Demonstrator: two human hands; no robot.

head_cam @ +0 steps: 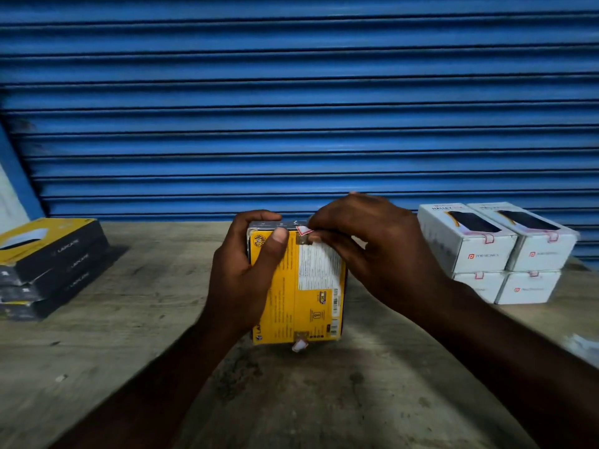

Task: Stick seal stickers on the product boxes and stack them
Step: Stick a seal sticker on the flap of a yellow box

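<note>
Centrally, left hand (246, 277) grips yellow box (304, 303); right hand (366, 241) pinches sticker (303, 230) at its top edge.

yellow product box (304, 286): upright, printed face toward camera | seal sticker (303, 230): red-white, at its top edge | second seal sticker (299, 345): bottom edge, flap loose | white boxes (486, 251): stacked two high, right | black-yellow boxes (55, 254): stacked, left

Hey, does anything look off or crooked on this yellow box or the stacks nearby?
The lower seal sticker at the near edge of the yellow box juts past the edge, its free half not pressed down. The black boxes stacked at left sit fanned, edges not lined up.
</note>
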